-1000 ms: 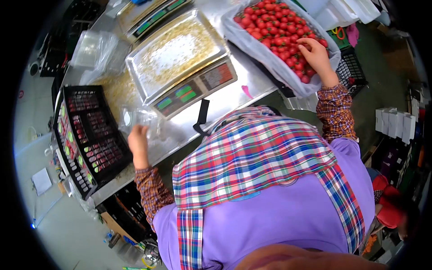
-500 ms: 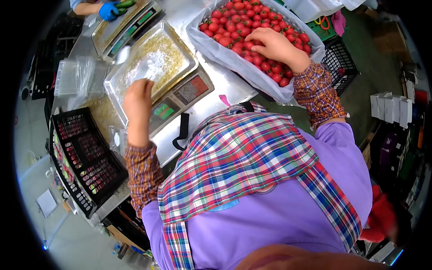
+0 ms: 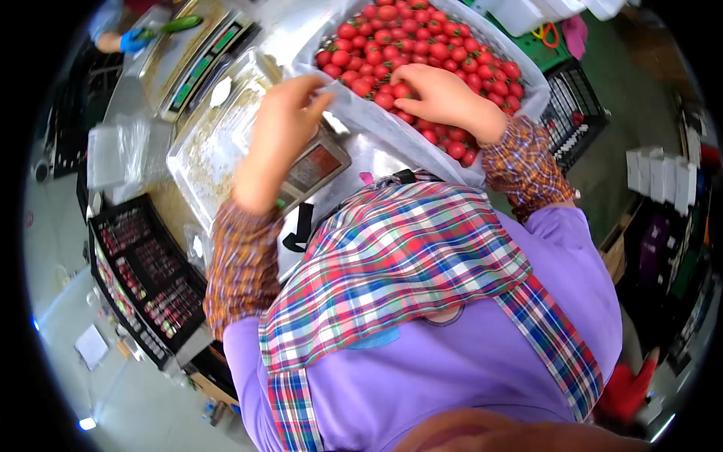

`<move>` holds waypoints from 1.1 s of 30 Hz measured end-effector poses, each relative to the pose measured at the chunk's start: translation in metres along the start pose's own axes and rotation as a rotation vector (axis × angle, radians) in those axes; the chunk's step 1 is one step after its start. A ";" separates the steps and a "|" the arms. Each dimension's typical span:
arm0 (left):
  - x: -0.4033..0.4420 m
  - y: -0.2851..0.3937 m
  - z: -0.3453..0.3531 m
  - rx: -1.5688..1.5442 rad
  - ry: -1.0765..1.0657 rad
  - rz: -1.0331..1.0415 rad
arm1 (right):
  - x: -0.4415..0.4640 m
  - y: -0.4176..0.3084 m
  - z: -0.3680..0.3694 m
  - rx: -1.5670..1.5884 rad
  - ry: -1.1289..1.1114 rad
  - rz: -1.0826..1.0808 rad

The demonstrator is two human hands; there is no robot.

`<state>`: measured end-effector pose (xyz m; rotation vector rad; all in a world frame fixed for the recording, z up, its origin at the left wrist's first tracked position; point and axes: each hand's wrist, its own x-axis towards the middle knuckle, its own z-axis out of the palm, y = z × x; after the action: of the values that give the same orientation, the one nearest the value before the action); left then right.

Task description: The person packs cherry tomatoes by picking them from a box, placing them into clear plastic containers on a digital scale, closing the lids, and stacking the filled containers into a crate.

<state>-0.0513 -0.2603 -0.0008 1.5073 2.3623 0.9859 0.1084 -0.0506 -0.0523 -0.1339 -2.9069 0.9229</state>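
My right hand [image 3: 444, 98] reaches over the cherry tomatoes [image 3: 429, 45] in a large box lined with white sheeting [image 3: 339, 94]. Its thumb and curved fingers are apart, and tomatoes show between them; I cannot make out a firm grip on any. My left hand [image 3: 282, 124] is raised above the right side of a weighing scale [image 3: 320, 162], close to the box's near left edge. Thumb and fingers are spread, with nothing visible between them. On the scale lies a metal tray [image 3: 199, 166] with yellowish residue, partly hidden by my left forearm.
Clear plastic containers [image 3: 109, 154] and a black crate of small packs [image 3: 151, 271] stand at left. A co-worker's blue-gloved hand [image 3: 134, 40] holds a green cucumber [image 3: 181, 24] near a second scale [image 3: 199, 75]. A black basket [image 3: 576, 113] sits right of the box.
My left hand has moved right and up from the tray toward the tomato box, its fingers opening. My right hand has shifted slightly left and down over the tomatoes. The co-worker's hand moved left.
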 end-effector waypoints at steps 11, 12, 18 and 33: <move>-0.052 -0.012 0.015 0.652 0.003 -0.147 | 0.017 -0.088 0.029 1.476 0.022 0.303; -0.058 -0.010 0.010 0.619 0.003 -0.128 | 0.020 -0.094 0.029 1.588 -0.024 0.310; -0.083 0.004 0.038 0.652 -0.072 0.104 | 0.025 -0.084 0.032 1.935 -0.250 0.360; -0.017 -0.022 -0.007 -0.368 -0.475 -0.150 | 0.024 -0.064 -0.016 1.180 0.002 0.218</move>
<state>-0.0630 -0.2837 -0.0120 1.2363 1.8161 0.8521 0.0824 -0.0909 -0.0006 -0.3367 -1.8889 2.4095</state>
